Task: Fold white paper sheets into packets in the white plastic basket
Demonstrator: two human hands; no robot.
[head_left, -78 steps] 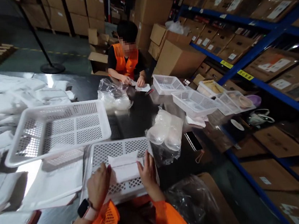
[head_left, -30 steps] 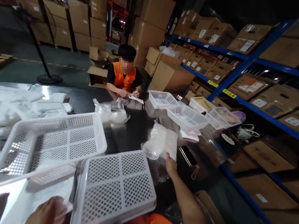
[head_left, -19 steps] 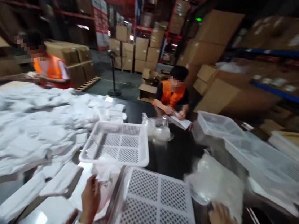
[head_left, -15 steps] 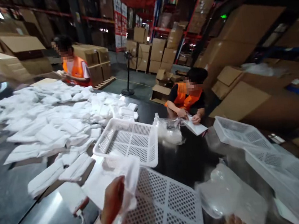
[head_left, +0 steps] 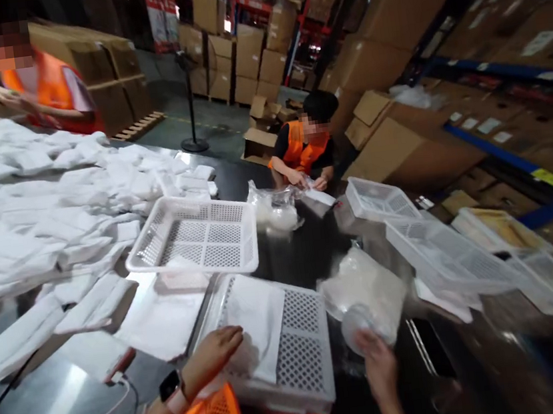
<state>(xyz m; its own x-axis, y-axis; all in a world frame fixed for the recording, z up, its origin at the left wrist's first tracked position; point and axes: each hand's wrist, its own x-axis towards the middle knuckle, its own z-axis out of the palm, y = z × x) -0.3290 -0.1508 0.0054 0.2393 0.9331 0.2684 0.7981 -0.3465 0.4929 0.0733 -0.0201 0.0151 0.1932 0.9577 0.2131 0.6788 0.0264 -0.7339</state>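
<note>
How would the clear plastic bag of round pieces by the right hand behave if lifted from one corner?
The clear plastic bag would probably sag and shift; its film looks thin and crumpled. The loose round pieces inside would likely slide toward the low end. It seems light for its bulk, since the right hand holds a round piece at its edge with fingertips only.

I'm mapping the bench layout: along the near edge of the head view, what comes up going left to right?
Smartwatch → left hand → white bag in the perforated tray → right hand → dark phone.
</note>
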